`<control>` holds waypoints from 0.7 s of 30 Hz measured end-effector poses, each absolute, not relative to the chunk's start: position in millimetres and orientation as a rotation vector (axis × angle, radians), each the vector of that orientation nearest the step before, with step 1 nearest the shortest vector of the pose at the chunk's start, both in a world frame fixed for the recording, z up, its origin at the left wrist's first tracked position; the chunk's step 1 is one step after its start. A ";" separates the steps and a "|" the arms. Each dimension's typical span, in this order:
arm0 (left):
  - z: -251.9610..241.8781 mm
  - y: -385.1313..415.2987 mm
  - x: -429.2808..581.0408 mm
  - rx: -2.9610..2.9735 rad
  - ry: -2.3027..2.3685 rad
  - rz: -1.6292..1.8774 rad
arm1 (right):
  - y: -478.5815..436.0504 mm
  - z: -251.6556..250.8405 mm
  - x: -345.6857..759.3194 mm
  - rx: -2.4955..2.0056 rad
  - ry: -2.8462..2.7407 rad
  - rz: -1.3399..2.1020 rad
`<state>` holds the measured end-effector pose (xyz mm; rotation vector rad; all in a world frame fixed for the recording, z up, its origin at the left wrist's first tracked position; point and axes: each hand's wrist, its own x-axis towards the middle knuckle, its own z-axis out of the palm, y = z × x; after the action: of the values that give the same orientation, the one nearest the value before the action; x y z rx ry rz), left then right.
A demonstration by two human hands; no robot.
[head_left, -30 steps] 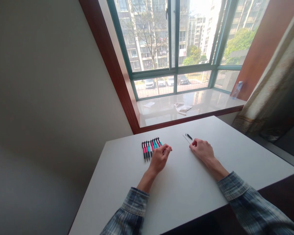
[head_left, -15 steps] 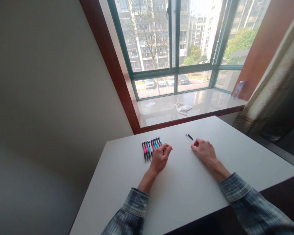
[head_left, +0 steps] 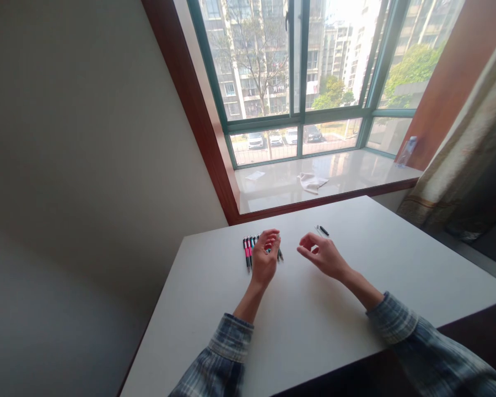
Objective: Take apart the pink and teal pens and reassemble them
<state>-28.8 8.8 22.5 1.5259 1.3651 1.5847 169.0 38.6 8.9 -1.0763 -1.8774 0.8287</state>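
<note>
A row of pink and teal click pens (head_left: pixel 248 249) lies on the white table (head_left: pixel 314 309). My left hand (head_left: pixel 265 258) sits over the right part of the row, its fingers curled round one pen whose dark end (head_left: pixel 280 255) sticks out to the right. My right hand (head_left: pixel 323 255) hovers just above the table to the right of it, thumb and fingers loosely curved and apart, with nothing visible in them. Behind the right hand lie a small black pen part (head_left: pixel 323 230) and a thin pale refill (head_left: pixel 318 230).
Beyond the table's far edge runs a glossy window sill (head_left: pixel 355 168) with a crumpled white cloth (head_left: pixel 311 182), a slip of paper (head_left: pixel 255 176) and a plastic bottle (head_left: pixel 405 151). A curtain (head_left: pixel 463 149) hangs at the right. A plain wall is on the left.
My left hand has closed over the pens and taken hold of one. My right hand has lifted off the table and moved left, away from the small parts, with its fingers uncurling.
</note>
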 end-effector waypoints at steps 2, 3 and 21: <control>23.6 9.3 -28.7 1.497 1.330 1.635 | 40.3 9.5 152.7 -0.958 -1.882 0.933; 23.9 9.5 -28.7 1.480 1.303 1.649 | 41.6 7.8 145.5 -0.913 -1.869 0.979; 4.8 21.7 -31.3 1.179 1.256 1.611 | 58.0 -8.9 143.7 -0.837 -1.113 1.472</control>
<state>-31.3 21.7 4.8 1.1795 1.2561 1.6105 143.7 58.0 -8.9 -0.8374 -1.1131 1.4718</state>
